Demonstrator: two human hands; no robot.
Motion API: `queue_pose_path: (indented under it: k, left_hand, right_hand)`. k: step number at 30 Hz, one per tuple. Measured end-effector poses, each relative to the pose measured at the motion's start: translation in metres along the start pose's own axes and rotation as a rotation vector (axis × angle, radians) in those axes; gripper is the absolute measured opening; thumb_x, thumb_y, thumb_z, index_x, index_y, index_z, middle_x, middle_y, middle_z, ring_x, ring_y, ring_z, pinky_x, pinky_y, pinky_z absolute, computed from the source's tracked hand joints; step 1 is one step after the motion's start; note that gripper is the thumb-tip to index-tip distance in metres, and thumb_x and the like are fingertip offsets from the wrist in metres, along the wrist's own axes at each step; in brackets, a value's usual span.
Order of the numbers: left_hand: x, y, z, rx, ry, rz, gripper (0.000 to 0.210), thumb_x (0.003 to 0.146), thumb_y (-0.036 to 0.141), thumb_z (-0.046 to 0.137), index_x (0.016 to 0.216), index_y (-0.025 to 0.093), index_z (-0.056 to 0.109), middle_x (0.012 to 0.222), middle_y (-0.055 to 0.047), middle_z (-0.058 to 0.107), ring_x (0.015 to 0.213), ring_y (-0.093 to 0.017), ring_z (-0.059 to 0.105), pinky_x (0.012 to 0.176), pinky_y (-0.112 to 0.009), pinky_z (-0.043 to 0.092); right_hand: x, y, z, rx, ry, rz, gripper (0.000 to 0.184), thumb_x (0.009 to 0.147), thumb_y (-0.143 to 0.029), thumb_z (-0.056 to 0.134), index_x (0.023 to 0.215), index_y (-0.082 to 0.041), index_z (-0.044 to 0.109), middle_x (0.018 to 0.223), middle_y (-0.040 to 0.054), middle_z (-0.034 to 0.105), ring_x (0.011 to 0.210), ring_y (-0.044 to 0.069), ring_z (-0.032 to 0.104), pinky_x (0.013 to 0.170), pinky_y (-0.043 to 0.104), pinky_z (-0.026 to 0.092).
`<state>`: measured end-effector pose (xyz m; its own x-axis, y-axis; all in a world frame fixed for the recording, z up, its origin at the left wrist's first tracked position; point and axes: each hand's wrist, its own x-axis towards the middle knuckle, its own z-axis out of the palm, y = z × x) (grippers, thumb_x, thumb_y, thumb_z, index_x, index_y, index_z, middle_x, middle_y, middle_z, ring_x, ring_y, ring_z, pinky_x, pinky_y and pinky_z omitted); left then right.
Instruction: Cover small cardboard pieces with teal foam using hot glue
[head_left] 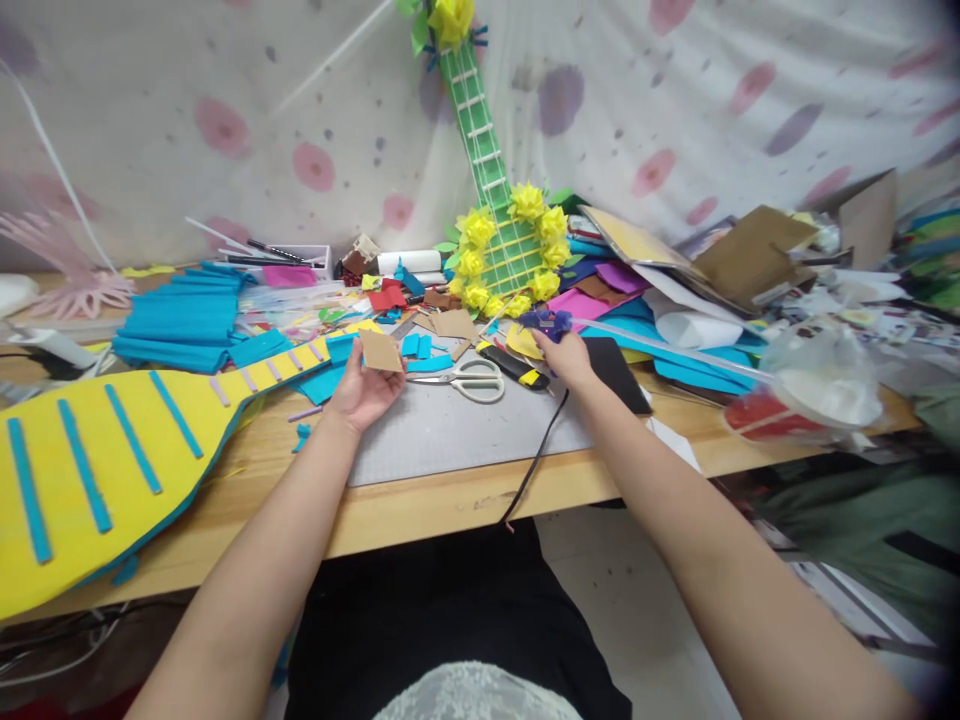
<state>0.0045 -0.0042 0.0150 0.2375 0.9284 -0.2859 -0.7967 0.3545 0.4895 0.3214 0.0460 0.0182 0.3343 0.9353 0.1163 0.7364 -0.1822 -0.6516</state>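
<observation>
Here's the L hand (367,395), near frame centre, fingers pinched on a small cardboard piece (382,352), held up over the table (277,470) approx. at the top L edge of the grey cutting mat (457,440). R arm's stretched fwd: R hand (568,356) is at a purple tool (547,321), tool at its 11 o'clock; how tightly those fingers close, can't tell, they hide too much. Scissors (472,380) at L hand's 3 o'clock, flat, handles toward the R. Then the blk/yellow cutter (514,367), R hand's 9 o'clock, just beside the scissors. Blk cord (536,460) trails off at R hand's 7 o'clock, over the table edge. Big yellow guitar shape (157,430) w/ blue strips fills L hand's 9 o'clock, its neck pointing to 2. Blue crepe paper (176,320) at L hand's 10. Up at 12 o'clock, beyond both hands, a green guitar shape (501,235) w/ yellow flowers leans upright, neck tilting btw 11 and 12. Plastic-wrapped red/white tub (802,390), R hand's 3 o'clock, well apart. Spotted curtain (322,100) spans the back.
</observation>
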Motion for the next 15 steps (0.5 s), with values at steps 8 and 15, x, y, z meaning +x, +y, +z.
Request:
queue_pose_path:
  k: [8, 15]
  left_hand:
    - [0.001, 0.000, -0.002, -0.017, 0.039, 0.018, 0.048, 0.084, 0.056, 0.046, 0.103, 0.015, 0.060, 0.079, -0.006, 0.066, 0.072, -0.014, 0.063, 0.064, -0.022, 0.052]
    - [0.003, -0.001, -0.001, -0.023, 0.078, 0.041, 0.047, 0.085, 0.055, 0.043, 0.099, 0.013, 0.060, 0.077, -0.006, 0.066, 0.069, -0.013, 0.062, 0.062, -0.022, 0.052]
  right_hand:
    - [-0.006, 0.008, 0.003, -0.168, -0.067, 0.064, 0.048, 0.081, -0.045, 0.054, 0.107, -0.006, 0.064, 0.102, 0.0232, 0.066, 0.099, 0.029, 0.063, 0.079, 0.032, 0.047]
    - [-0.008, 0.019, 0.001, -0.137, -0.092, 0.133, 0.057, 0.080, -0.054, 0.052, 0.111, -0.007, 0.062, 0.106, 0.0213, 0.065, 0.100, 0.029, 0.062, 0.080, 0.035, 0.046]
